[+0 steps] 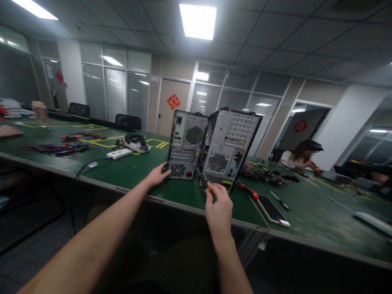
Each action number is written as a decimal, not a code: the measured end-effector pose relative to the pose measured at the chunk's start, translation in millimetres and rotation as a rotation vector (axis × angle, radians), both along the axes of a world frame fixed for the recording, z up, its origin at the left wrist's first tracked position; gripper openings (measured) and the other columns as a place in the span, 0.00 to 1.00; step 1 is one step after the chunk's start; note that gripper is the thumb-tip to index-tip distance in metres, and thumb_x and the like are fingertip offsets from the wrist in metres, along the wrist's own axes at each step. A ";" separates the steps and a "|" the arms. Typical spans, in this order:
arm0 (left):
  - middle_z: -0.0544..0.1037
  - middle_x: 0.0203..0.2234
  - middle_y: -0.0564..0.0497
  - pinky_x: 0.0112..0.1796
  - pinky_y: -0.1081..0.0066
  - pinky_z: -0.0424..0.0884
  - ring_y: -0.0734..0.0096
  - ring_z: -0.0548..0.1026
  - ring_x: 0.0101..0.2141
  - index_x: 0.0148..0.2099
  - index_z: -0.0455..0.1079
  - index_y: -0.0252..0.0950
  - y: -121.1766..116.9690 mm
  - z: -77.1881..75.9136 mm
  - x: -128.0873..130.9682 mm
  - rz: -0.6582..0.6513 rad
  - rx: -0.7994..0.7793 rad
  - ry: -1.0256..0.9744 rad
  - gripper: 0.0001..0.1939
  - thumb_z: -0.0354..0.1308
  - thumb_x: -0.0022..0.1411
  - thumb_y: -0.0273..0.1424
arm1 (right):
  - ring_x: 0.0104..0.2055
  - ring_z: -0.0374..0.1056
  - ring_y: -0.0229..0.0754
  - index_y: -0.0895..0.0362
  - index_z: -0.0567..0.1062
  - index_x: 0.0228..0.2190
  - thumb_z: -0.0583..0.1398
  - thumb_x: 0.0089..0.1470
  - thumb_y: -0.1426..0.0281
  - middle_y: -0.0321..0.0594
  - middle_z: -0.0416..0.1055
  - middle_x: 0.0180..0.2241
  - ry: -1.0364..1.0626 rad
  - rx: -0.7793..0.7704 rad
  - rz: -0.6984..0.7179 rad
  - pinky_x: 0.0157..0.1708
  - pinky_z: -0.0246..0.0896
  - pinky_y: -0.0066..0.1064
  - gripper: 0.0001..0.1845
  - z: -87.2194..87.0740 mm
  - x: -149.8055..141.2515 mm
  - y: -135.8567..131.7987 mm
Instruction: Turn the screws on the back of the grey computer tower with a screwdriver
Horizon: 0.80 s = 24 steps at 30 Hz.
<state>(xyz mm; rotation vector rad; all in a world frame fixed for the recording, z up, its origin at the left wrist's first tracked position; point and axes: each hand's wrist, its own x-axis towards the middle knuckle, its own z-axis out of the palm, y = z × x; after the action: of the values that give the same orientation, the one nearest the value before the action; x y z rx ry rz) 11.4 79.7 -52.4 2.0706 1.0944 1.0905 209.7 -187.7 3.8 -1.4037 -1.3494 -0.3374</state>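
Two computer towers are standing close together near the front edge of the green table (pixel 153 185), rear panels facing the wearer; whether they are touching cannot be told. The larger right tower (pixel 231 149) is crowding the right flank of the smaller left tower (pixel 185 149). To the right, a red-handled tool (pixel 249 191), a phone-like slab (pixel 273 210), a slim pen-like tool (pixel 279 200) and dark cables (pixel 272 176) are lying near the larger tower. To the left, a white power strip (pixel 119 154) and tangled coloured wires (pixel 58 149) are lying well apart from it. A co-worker (pixel 301 157) is sitting farther right.

Both towers are showing grey metal panels, boxy in form, with perforated vents and slot covers; the smaller one is also showing a round fan grille low down. The tabletop is looking smooth.

The left hand (pixel 157 174) is resting, fingers extended, against the smaller tower's lower left edge. The right hand (pixel 219 200) is pinching a dark-handled screwdriver (pixel 203 181) between thumb and fingers, before the gap between the towers.
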 end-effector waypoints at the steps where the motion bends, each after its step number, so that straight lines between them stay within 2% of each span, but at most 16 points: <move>1: 0.75 0.60 0.40 0.58 0.59 0.70 0.54 0.78 0.55 0.70 0.62 0.35 -0.6 0.4 0.0 0.002 0.000 -0.003 0.37 0.61 0.63 0.45 | 0.47 0.75 0.49 0.57 0.81 0.43 0.55 0.62 0.70 0.50 0.77 0.46 0.000 0.004 -0.006 0.50 0.72 0.41 0.15 -0.2 0.3 0.2; 8: 0.76 0.60 0.41 0.58 0.58 0.70 0.53 0.77 0.56 0.70 0.62 0.37 1.6 -1.7 0.0 0.010 0.009 -0.002 0.37 0.62 0.63 0.45 | 0.31 0.76 0.44 0.57 0.78 0.37 0.62 0.61 0.59 0.45 0.78 0.34 0.214 -0.076 0.006 0.32 0.73 0.32 0.14 -7.1 2.1 6.4; 10: 0.75 0.61 0.40 0.59 0.58 0.70 0.53 0.77 0.57 0.71 0.61 0.36 3.5 -3.1 -0.1 0.001 0.009 0.001 0.38 0.61 0.63 0.46 | 0.32 0.76 0.44 0.57 0.78 0.38 0.61 0.61 0.60 0.45 0.78 0.35 0.195 -0.069 0.009 0.33 0.73 0.33 0.13 -6.9 1.6 6.1; 14: 0.73 0.63 0.39 0.60 0.57 0.68 0.53 0.75 0.58 0.71 0.60 0.35 5.1 -4.4 0.1 -0.003 0.011 0.003 0.39 0.60 0.64 0.46 | 0.41 0.75 0.48 0.56 0.79 0.39 0.58 0.62 0.67 0.47 0.76 0.41 0.040 -0.035 -0.001 0.43 0.73 0.38 0.10 -2.2 0.3 2.1; 19: 0.75 0.61 0.40 0.58 0.59 0.71 0.54 0.77 0.56 0.70 0.61 0.37 5.0 -4.6 1.2 -0.004 -0.006 -0.023 0.38 0.62 0.63 0.45 | 0.45 0.75 0.49 0.57 0.80 0.41 0.56 0.62 0.69 0.49 0.77 0.44 0.013 -0.019 0.001 0.48 0.72 0.41 0.13 0.5 1.6 -0.5; 21: 0.75 0.61 0.40 0.58 0.59 0.71 0.54 0.77 0.56 0.71 0.61 0.36 5.6 -5.1 1.2 -0.005 -0.006 -0.019 0.38 0.61 0.63 0.45 | 0.43 0.76 0.49 0.57 0.80 0.40 0.56 0.63 0.67 0.50 0.79 0.43 0.040 -0.007 -0.023 0.47 0.73 0.41 0.13 -0.5 2.6 0.7; 24: 0.76 0.60 0.40 0.58 0.59 0.71 0.54 0.78 0.55 0.71 0.61 0.36 6.3 -5.8 0.7 -0.011 -0.004 -0.017 0.38 0.61 0.63 0.46 | 0.35 0.77 0.47 0.57 0.79 0.38 0.59 0.62 0.60 0.48 0.80 0.37 0.166 -0.049 -0.017 0.37 0.74 0.36 0.15 -3.3 3.5 3.8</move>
<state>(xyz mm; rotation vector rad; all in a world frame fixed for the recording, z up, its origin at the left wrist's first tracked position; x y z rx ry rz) 12.1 86.1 -58.2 2.0577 1.0750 1.0977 213.2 -183.9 0.6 -1.4521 -1.2173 -0.1949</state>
